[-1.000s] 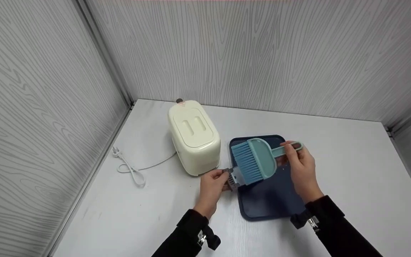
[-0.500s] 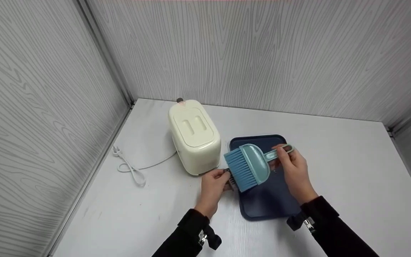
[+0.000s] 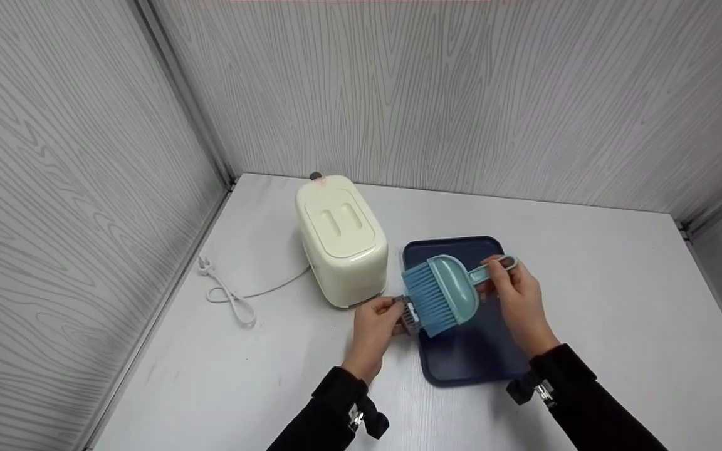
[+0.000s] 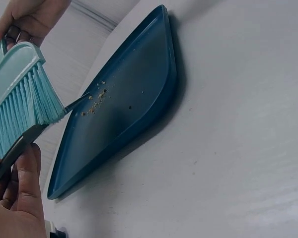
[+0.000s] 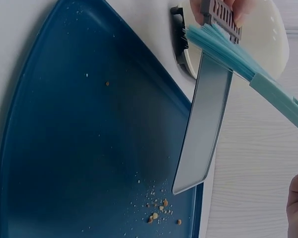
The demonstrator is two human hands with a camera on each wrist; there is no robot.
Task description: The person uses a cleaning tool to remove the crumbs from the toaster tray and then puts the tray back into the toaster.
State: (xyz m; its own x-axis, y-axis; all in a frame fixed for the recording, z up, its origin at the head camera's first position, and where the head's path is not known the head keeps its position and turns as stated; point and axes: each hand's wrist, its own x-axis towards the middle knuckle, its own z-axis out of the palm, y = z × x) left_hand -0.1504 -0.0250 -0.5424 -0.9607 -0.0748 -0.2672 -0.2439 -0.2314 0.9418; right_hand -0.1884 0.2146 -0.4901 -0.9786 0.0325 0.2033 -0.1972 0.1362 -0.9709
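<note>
My left hand point(image 3: 370, 329) pinches the grey slotted end of a metal crumb tray point(image 5: 203, 124), which is tilted above a dark blue serving tray point(image 3: 474, 360). My right hand point(image 3: 517, 300) grips the looped handle of a light blue hand brush point(image 3: 455, 285). Its bristles lie across the crumb tray near the slotted end, covering part of it in the head view. Brown and pale crumbs point(image 5: 154, 216) are scattered on the serving tray below the crumb tray's free end.
A cream toaster point(image 3: 342, 244) with its lid on stands left of the serving tray, just beyond my left hand. Its cord runs left to a white plug point(image 3: 205, 268) on the white table point(image 3: 210, 376). Grey wood-grain panels point(image 3: 430, 94) enclose the back and sides.
The brush has swept left and down across the crumb tray toward the slotted end, then shifted slightly back right. My left hand and the crumb tray have stayed almost still.
</note>
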